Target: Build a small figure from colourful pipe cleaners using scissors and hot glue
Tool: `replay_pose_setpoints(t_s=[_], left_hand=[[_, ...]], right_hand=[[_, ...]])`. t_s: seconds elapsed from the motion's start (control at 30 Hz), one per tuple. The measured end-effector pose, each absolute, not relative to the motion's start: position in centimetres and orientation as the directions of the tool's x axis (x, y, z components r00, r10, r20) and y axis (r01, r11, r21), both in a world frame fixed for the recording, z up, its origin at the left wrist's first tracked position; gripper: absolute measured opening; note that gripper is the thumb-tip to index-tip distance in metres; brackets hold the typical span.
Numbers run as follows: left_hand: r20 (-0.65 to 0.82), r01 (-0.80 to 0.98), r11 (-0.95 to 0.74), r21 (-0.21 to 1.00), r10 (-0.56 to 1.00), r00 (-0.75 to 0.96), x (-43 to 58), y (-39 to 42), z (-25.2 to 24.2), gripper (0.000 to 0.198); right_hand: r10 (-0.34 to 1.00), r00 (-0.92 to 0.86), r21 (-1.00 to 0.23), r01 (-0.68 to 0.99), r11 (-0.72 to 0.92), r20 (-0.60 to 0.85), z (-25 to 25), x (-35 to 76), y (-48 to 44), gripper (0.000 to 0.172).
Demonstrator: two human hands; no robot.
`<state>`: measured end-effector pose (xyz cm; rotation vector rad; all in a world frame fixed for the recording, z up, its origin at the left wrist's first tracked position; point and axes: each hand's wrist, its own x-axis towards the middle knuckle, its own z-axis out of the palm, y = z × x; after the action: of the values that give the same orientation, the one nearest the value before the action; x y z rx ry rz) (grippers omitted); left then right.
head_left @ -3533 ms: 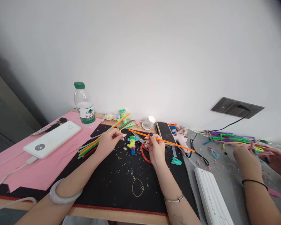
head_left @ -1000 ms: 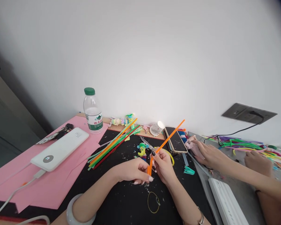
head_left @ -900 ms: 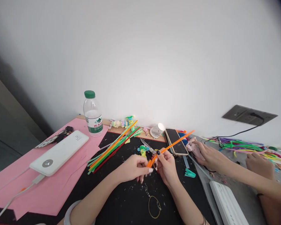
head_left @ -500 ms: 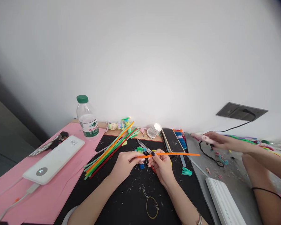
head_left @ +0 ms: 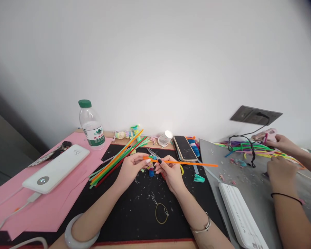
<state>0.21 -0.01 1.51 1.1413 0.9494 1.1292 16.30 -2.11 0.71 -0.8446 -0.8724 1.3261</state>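
An orange pipe cleaner (head_left: 197, 163) runs sideways between my two hands, its long free end pointing right. My left hand (head_left: 131, 169) pinches it near its left end. Close beside, my right hand (head_left: 171, 173) grips it between thumb and fingers. Just behind my hands lie scissors (head_left: 152, 152), partly covered by the fingers. A small blue and multicoloured fuzzy piece (head_left: 151, 172) shows below, between the hands. Left of my left hand rests a bundle of green, orange and red pipe cleaners (head_left: 114, 162).
A water bottle (head_left: 92, 128) and white power bank (head_left: 55, 169) stand left on pink paper (head_left: 67, 204). Behind are a paper cup (head_left: 166, 138) and phone (head_left: 184, 148). A wire ring (head_left: 161, 213) lies in front. At right, another person's hands (head_left: 281, 171) work near a white power strip (head_left: 241, 214).
My hands still hold the orange pipe cleaner, with little change in grip. The view has shifted slightly. The other person's hand has carried a pink item rightward, and their second hand now shows.
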Motion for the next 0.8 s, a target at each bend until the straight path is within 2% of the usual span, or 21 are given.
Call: replay_pose_setpoints(t_s=[0.1, 0.2, 0.3, 0.43, 0.67, 0.8], left_hand=[[-0.082, -0.283, 0.129, 0.950, 0.981, 0.173, 0.3, -0.1, 1.3, 0.041], [-0.120, -0.393, 0.191, 0.900, 0.973, 0.198, 0.4, -0.1, 1.1, 0.038], [-0.148, -0.421, 0.224, 0.879, 0.967, 0.207, 0.5, -0.2, 1.1, 0.034], [-0.118, -0.399, 0.193, 0.896, 0.972, 0.204, 0.7, -0.3, 1.3, 0.029], [-0.066, -0.354, 0.117, 0.928, 0.986, 0.153, 1.0, -0.3, 1.0, 0.032], [0.018, -0.193, -0.002, 0.981, 0.996, 0.085, 0.7, -0.2, 1.1, 0.033]], right_hand=[[0.996, 0.056, -0.890, -0.449, 0.082, 0.064, 0.6, 16.2, -2.1, 0.024], [0.996, 0.048, -0.888, -0.452, 0.088, 0.074, 0.5, 16.2, -2.1, 0.022], [0.996, 0.053, -0.893, -0.443, 0.087, 0.071, 0.7, 16.0, -2.2, 0.022], [0.997, 0.040, -0.897, -0.435, 0.082, 0.072, 0.9, 15.5, -2.4, 0.022], [0.998, -0.006, -0.897, -0.438, 0.048, 0.057, 0.8, 15.1, -2.5, 0.024], [0.998, 0.029, -0.871, -0.487, 0.063, 0.056, 0.7, 15.4, -2.2, 0.028]])
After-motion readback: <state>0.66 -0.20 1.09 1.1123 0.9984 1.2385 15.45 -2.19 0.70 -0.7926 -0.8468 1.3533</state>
